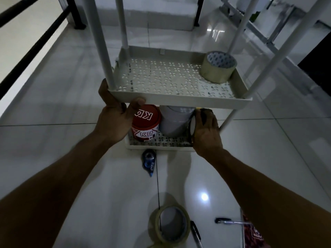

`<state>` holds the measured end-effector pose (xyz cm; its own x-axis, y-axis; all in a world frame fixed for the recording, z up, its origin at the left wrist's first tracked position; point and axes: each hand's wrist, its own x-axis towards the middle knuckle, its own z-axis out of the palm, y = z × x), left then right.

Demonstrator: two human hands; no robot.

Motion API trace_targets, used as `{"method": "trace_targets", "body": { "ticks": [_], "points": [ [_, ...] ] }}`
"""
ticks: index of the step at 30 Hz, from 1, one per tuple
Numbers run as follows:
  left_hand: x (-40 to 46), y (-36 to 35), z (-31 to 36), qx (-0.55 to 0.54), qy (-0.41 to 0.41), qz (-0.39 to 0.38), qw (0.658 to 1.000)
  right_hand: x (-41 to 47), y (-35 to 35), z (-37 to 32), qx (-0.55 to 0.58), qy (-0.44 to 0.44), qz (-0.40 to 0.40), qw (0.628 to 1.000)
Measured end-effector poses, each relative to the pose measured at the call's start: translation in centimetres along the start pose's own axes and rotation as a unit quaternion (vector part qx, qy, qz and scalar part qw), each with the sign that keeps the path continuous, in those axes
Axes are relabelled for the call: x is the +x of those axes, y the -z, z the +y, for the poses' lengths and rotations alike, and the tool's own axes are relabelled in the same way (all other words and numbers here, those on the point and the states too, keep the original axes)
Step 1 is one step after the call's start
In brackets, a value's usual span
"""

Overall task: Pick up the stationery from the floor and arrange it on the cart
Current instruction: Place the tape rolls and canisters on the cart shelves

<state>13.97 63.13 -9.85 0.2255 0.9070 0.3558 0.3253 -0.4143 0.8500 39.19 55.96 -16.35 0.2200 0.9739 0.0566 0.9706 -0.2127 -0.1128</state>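
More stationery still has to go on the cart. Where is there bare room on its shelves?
The upper shelf is mostly bare: everything left of the tape roll in its far right corner. The lower shelf is crowded: red-lidded tub, grey container, and the roll in the right hand.

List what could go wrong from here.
1. The right hand is pushing a dark roll into the lower shelf, already crowded by the red tub and grey container; either might be shoved.
2. The correction tape and tape ring lie on the floor nearby and could be stepped on.
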Motion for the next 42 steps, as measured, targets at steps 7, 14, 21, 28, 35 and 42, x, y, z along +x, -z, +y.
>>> {"method": "trace_targets", "body": {
  "ticks": [7, 14, 21, 28, 35, 42],
  "points": [
    [-0.4, 0.1, 0.8, 0.012, 0.019, -0.012, 1.0, -1.9, 1.8, -0.3, 0.077, 0.027, -0.016, 0.997],
    [-1.4, 0.2, 1.3, -0.008, 0.042, -0.022, 0.999, -5.9, 3.1, 0.8, 0.125, 0.015, 0.011, 0.992],
    [-2.8, -0.5, 2.2, -0.023, 0.077, -0.015, 0.997, -9.6, 3.7, 1.9, 0.118, 0.046, -0.029, 0.992],
    [-5.7, -0.9, 3.4, 0.055, 0.19, 0.035, 0.98, -14.5, 2.8, 2.5, 0.175, 0.033, -0.107, 0.978],
    [-15.6, -3.9, 3.6, 0.149, 0.233, -0.075, 0.958, -20.2, 1.3, 1.8, 0.226, 0.077, -0.165, 0.957],
    [-25.8, -3.1, 1.9, 0.244, 0.329, -0.366, 0.835, -25.2, -2.0, -2.0, 0.11, 0.171, -0.19, 0.961]
  ]
}}
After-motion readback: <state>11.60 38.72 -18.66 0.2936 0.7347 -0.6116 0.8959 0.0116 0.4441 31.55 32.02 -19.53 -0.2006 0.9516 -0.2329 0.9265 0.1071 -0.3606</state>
